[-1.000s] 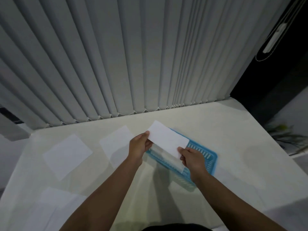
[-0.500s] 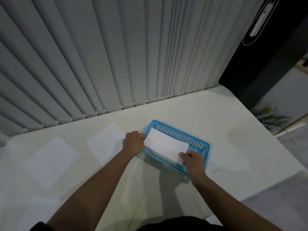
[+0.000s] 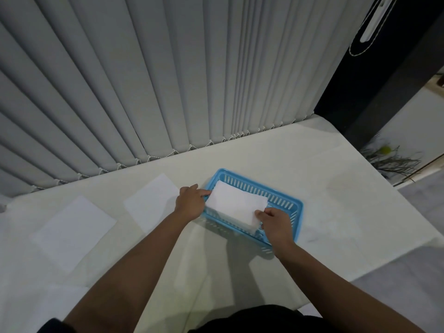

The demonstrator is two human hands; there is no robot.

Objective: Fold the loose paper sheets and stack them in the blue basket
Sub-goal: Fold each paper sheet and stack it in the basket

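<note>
Far-left sheet (image 3: 74,227): lies flat and unfolded near the left edge of the surface (image 3: 336,212), with no hand on it.
Second sheet (image 3: 150,203): also flat and unfolded, further toward the back edge, just left of the left hand.
Left hand (image 3: 191,204): fingers curled, holding the left end of the folded sheet at the basket's left wall.
Folded sheet (image 3: 236,203): a neat white rectangle held low inside the basket between the two hands. A white layer shows just beneath its near edge, which I take to be paper already stacked there.
Basket (image 3: 298,212): blue and slotted, set right of the middle of the surface, nearer the back edge than the front.
Right hand (image 3: 276,222): thumb and fingers pinch the sheet's near right corner.
Done, by my reckoning: this sheet is folded and all but laid down, and probably at least one sheet went in ahead of it.
Left to do: let go of this one, then fold and stack at least the two flat sheets.
</note>
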